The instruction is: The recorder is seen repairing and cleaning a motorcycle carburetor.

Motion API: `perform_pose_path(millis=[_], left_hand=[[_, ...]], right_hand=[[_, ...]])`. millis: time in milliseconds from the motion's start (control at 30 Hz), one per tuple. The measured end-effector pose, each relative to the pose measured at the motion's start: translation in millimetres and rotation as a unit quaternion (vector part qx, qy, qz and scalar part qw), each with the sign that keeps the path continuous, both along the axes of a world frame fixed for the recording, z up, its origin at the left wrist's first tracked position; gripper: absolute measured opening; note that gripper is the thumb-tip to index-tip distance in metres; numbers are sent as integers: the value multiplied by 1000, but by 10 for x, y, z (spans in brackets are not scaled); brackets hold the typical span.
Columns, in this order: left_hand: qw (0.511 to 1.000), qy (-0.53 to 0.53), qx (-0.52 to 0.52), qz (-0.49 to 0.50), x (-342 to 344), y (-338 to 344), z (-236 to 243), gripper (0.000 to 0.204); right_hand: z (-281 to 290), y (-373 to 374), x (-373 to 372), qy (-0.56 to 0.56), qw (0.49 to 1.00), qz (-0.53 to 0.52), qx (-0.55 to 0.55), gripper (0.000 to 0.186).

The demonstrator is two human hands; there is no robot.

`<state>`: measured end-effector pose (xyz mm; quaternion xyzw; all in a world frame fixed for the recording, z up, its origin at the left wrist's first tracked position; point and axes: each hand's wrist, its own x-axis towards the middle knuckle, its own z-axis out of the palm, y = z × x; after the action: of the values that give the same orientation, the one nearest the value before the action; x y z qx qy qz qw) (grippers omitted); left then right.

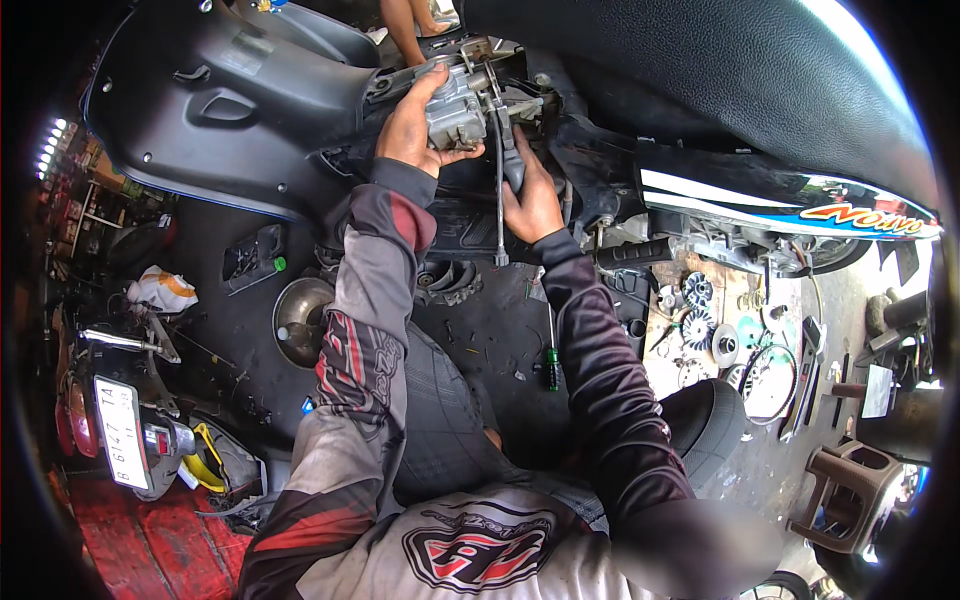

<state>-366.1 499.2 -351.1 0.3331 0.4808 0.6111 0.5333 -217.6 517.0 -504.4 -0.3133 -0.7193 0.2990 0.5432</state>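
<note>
My left hand [410, 130] grips a grey cast-metal component [455, 108] at the top centre, its thumb along the left side and fingers underneath. Just right of it, my right hand [530, 200] is closed on a dark grey elongated piece [514, 160], too covered to make out fully. A slim hose or cable [499, 220] hangs beside that hand, ending in a small metal fitting. Both hands are over the opened middle of a scooter, between its black inner body panel [230, 100] and the black seat [760, 70].
Below lie a green-handled screwdriver [552, 365], a steel bowl [295, 345] and a plastic tray [250, 262]. Pulleys and fan discs [697, 327] lie at right, near a plastic stool [855, 480]. A red surface [150, 545] is lower left. Another person's bare leg [405, 30] shows beyond the scooter.
</note>
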Motion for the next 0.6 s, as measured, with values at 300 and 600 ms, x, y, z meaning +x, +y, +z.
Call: perform_pose_path(millis=[300,600], left_hand=[[1000,-4,-6,-14,13,-4,16,45],[1000,-21,9,-15,36,-11,-30,43]], right_hand=[[-19,14,-25,6,999,-12,34,76],[-110,-31,-50,21,999,-20,15,67]])
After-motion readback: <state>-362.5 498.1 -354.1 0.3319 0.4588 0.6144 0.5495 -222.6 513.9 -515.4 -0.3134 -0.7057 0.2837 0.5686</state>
